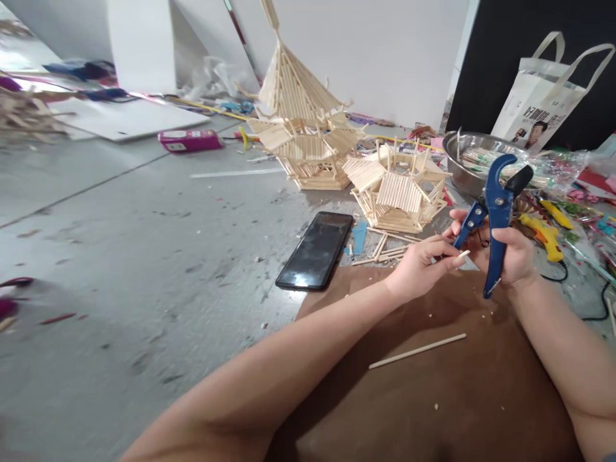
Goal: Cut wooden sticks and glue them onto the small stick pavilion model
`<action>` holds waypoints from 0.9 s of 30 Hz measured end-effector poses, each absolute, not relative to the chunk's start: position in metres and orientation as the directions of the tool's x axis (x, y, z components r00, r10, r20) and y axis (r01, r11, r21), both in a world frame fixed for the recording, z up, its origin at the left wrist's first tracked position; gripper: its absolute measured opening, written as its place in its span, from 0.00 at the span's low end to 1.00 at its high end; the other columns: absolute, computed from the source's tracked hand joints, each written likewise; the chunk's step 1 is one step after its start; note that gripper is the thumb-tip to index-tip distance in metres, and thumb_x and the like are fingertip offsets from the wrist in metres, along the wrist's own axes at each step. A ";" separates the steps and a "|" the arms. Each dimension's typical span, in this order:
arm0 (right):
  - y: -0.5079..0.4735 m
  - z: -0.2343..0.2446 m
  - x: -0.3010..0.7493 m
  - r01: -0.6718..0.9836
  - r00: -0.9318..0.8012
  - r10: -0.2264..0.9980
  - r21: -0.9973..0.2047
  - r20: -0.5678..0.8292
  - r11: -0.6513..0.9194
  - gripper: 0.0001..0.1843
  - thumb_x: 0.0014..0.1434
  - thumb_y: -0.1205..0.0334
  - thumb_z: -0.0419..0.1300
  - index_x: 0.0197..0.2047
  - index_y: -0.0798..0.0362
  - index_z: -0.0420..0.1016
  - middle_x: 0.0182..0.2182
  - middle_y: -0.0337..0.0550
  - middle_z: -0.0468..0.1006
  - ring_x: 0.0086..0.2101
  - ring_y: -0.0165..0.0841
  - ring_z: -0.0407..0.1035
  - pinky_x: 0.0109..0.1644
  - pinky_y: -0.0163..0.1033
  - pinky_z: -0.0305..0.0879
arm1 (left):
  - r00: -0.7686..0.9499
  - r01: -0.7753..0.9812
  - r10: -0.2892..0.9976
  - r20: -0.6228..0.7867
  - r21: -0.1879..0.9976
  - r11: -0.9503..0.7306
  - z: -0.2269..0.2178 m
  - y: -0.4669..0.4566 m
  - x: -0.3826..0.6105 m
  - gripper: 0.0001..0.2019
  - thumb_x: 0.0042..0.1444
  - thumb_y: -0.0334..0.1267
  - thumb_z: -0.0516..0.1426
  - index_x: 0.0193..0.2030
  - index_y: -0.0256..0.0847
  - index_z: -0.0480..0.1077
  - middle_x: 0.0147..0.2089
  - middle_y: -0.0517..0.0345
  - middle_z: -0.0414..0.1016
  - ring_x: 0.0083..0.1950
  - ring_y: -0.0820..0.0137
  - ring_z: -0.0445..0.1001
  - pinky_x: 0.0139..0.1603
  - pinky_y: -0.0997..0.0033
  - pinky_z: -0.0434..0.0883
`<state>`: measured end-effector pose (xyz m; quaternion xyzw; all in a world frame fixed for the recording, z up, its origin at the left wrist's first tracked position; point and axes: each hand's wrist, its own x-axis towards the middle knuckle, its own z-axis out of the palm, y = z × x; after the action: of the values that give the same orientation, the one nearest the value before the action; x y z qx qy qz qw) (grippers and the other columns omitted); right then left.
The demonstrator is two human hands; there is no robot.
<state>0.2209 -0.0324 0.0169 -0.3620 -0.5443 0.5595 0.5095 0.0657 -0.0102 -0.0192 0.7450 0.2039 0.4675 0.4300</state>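
Observation:
My right hand [511, 255] is wrapped round the handles of a blue cutter [495, 215] with a black jaw, held upright. My left hand [423, 264] pinches a short pale wooden stick piece [462, 254], its tip beside the cutter's handle. A longer wooden stick [416, 351] lies on the brown board [433, 398] below both hands. Two pagoda-like stick models stand beyond: a tall one [301, 125] and a lower one [397, 189].
A black phone [316, 250] lies on the grey floor left of the board. A metal bowl [469, 160], a yellow glue gun [541, 234], a white tote bag [543, 96] and coloured clutter sit at right. A pink box [190, 140] lies far left.

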 end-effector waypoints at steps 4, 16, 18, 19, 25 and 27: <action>-0.029 0.017 0.225 0.172 -0.037 0.976 -0.960 0.216 0.220 0.16 0.47 0.55 0.52 0.39 0.51 0.67 0.33 0.43 0.73 0.37 0.39 0.69 0.44 0.49 0.64 | 0.457 0.013 0.780 0.429 0.873 -0.488 -0.017 -0.001 0.060 0.09 0.53 0.40 0.53 0.29 0.37 0.69 0.31 0.57 0.73 0.33 0.75 0.70 0.38 0.72 0.67; -0.015 0.003 0.245 0.923 -0.215 0.905 -0.226 0.368 0.312 0.27 0.44 0.66 0.55 0.51 0.52 0.60 0.43 0.50 0.71 0.43 0.43 0.66 0.46 0.46 0.61 | 0.363 0.076 0.869 0.336 0.919 -0.387 -0.026 0.013 0.057 0.11 0.54 0.40 0.50 0.33 0.35 0.68 0.24 0.59 0.72 0.21 0.81 0.64 0.24 0.80 0.65; -0.015 0.002 0.244 0.919 -0.253 0.901 -0.203 0.353 0.338 0.27 0.45 0.66 0.54 0.51 0.54 0.59 0.44 0.51 0.71 0.44 0.42 0.65 0.47 0.46 0.60 | 0.367 0.082 0.869 0.333 0.919 -0.387 -0.026 0.014 0.057 0.11 0.54 0.40 0.50 0.33 0.35 0.69 0.25 0.59 0.72 0.21 0.80 0.65 0.25 0.80 0.66; -0.015 0.002 0.243 0.919 -0.266 0.900 -0.192 0.345 0.345 0.27 0.45 0.66 0.54 0.51 0.54 0.59 0.43 0.51 0.71 0.44 0.42 0.65 0.47 0.46 0.60 | 0.370 0.086 0.866 0.337 0.915 -0.393 -0.026 0.014 0.057 0.11 0.55 0.39 0.50 0.33 0.35 0.70 0.25 0.58 0.73 0.22 0.80 0.65 0.25 0.80 0.66; -0.016 0.001 0.240 0.915 -0.291 0.909 -0.189 0.298 0.356 0.25 0.44 0.66 0.53 0.48 0.54 0.61 0.40 0.49 0.71 0.42 0.41 0.66 0.45 0.43 0.61 | 0.380 0.126 0.837 0.393 0.875 -0.468 -0.033 0.017 0.056 0.12 0.54 0.35 0.49 0.40 0.35 0.71 0.27 0.58 0.74 0.23 0.79 0.67 0.26 0.79 0.67; -0.016 0.001 0.239 0.914 -0.292 0.912 -0.197 0.288 0.355 0.24 0.44 0.66 0.53 0.48 0.53 0.62 0.40 0.48 0.71 0.42 0.40 0.66 0.44 0.43 0.61 | 0.387 0.150 0.830 0.401 0.861 -0.486 -0.033 0.018 0.055 0.12 0.54 0.34 0.49 0.40 0.35 0.70 0.27 0.58 0.75 0.23 0.78 0.67 0.27 0.79 0.67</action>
<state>0.2387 -0.0162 0.0009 -0.5679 -0.8038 -0.0027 0.1771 0.0552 0.0176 -0.0335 0.7392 0.3316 0.4432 0.3836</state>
